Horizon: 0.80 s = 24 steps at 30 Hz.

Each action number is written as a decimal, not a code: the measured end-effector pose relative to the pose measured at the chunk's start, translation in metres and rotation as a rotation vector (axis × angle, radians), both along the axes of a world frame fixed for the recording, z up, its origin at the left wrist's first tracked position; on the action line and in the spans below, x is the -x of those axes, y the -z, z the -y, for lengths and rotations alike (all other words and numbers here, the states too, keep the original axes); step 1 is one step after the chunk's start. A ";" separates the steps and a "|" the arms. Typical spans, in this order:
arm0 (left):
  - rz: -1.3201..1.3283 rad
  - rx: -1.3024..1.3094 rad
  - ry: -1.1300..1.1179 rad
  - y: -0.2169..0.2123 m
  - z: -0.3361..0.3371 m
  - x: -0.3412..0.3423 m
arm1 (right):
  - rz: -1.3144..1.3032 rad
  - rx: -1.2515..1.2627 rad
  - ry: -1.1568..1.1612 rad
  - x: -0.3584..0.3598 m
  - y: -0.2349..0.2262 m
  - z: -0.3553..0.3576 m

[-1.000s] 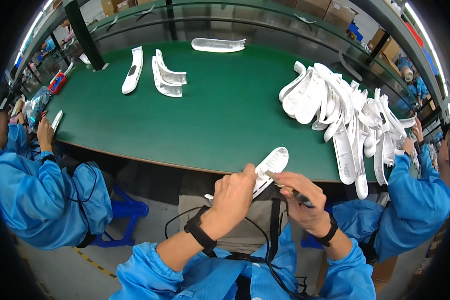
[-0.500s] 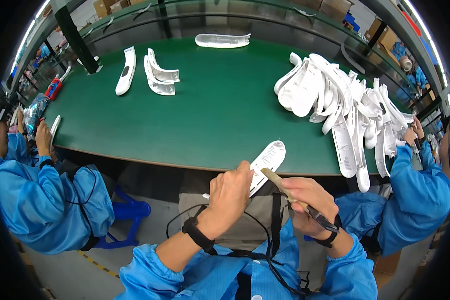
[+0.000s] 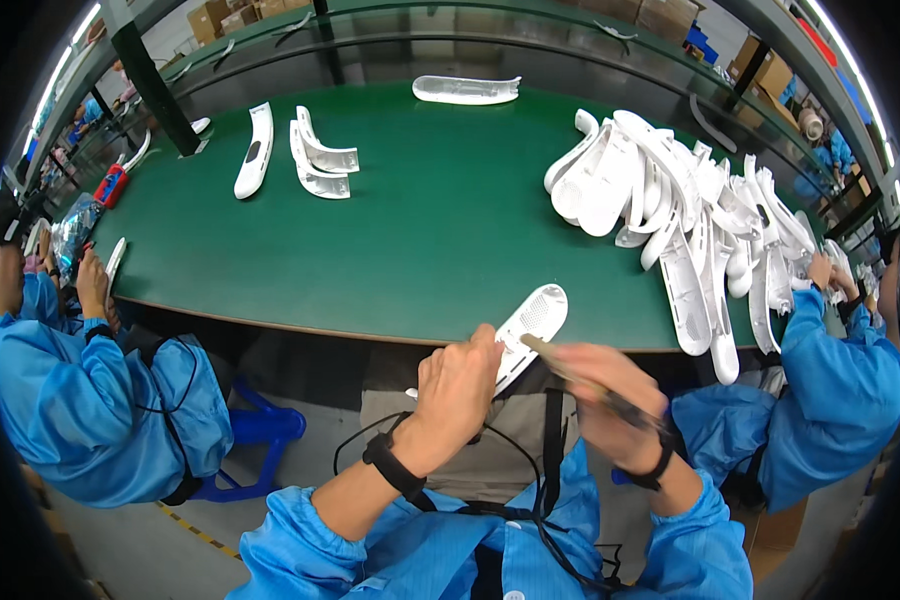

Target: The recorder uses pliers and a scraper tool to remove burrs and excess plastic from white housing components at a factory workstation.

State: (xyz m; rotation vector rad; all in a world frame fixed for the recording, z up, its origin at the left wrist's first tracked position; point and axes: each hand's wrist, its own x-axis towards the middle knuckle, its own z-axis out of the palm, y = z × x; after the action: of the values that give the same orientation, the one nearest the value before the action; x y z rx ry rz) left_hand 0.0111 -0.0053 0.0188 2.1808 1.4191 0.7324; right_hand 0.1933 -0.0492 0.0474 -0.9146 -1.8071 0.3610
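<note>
My left hand (image 3: 457, 385) grips a long white plastic shell (image 3: 536, 318) at the front edge of the table. Its rounded end, with a patch of small holes, points away from me; my fingers hide part of its lower half. In my closed right hand (image 3: 615, 400) is a slim tan stick-like tool (image 3: 542, 350) with a dark rear end. The tool's tan tip is at the shell's face, just beside my left fingers. Whether the tip touches cannot be made out, as the right hand is blurred.
A green table (image 3: 410, 230) spreads ahead. On its right lies a large heap of white shells (image 3: 670, 200). Several single shells (image 3: 256, 150) rest at the left and far side. Co-workers in blue sit on either side, near a blue stool (image 3: 265, 430).
My right hand has shifted slightly and is now blurred, with the tool tip still at the shell. The left hand keeps its hold. The view has tilted a little.
</note>
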 end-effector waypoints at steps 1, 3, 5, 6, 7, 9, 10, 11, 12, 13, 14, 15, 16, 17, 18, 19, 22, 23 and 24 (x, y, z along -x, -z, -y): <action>0.006 -0.014 -0.005 -0.002 -0.005 -0.001 | 0.065 0.085 -0.029 0.003 0.014 -0.013; 0.004 -0.018 -0.003 -0.003 -0.005 -0.003 | 0.000 0.109 -0.006 -0.002 0.013 -0.008; -0.011 -0.019 0.005 0.001 -0.005 0.000 | -0.110 0.205 0.007 -0.006 0.003 -0.002; -0.015 -0.026 0.006 0.001 -0.004 0.004 | -0.114 0.199 0.007 -0.008 0.000 0.000; 0.058 -0.108 -0.001 -0.001 0.001 0.008 | -0.277 0.067 0.025 -0.011 -0.003 0.002; 0.080 -0.398 -0.001 0.001 0.009 0.020 | -0.525 -0.015 0.062 -0.017 -0.009 0.012; 0.075 -0.403 0.002 -0.001 0.011 0.023 | -0.612 0.036 0.087 -0.021 -0.012 0.020; 0.088 -0.629 0.126 -0.006 0.013 0.026 | -0.698 0.101 0.044 -0.024 -0.011 0.025; 0.100 -0.852 0.253 -0.010 0.014 0.029 | -0.704 0.099 0.044 -0.023 -0.009 0.026; 0.069 -0.906 0.358 -0.011 0.019 0.034 | -0.725 0.193 -0.025 -0.021 -0.006 0.030; 0.103 -0.917 0.405 -0.007 0.023 0.035 | -0.745 0.288 -0.094 -0.019 -0.004 0.033; 0.104 -0.930 0.422 -0.009 0.021 0.036 | -0.687 0.318 -0.117 -0.016 -0.003 0.034; 0.104 -0.943 0.442 -0.011 0.019 0.038 | -0.636 0.309 -0.160 -0.015 0.001 0.031; 0.099 -0.933 0.451 -0.011 0.021 0.040 | -0.615 0.323 -0.191 -0.013 0.004 0.033; 0.091 -0.927 0.442 -0.011 0.022 0.042 | -0.594 0.337 -0.221 -0.010 0.006 0.036; 0.082 -0.930 0.432 -0.010 0.020 0.042 | -0.602 0.333 -0.218 -0.008 0.008 0.036; 0.095 -0.904 0.453 -0.002 0.020 0.044 | -0.580 0.362 -0.251 -0.004 0.010 0.037; 0.087 -0.906 0.461 0.001 0.019 0.044 | -0.513 0.375 -0.272 -0.005 0.009 0.038; 0.120 -0.907 0.464 0.004 0.018 0.043 | -0.445 0.388 -0.294 -0.005 0.008 0.039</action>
State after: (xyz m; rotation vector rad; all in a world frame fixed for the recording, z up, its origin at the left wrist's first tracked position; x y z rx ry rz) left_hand -0.0318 -0.0237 0.0143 2.8802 0.4737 1.4740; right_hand 0.1982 -0.0878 0.0389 -0.7480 -1.4749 1.0451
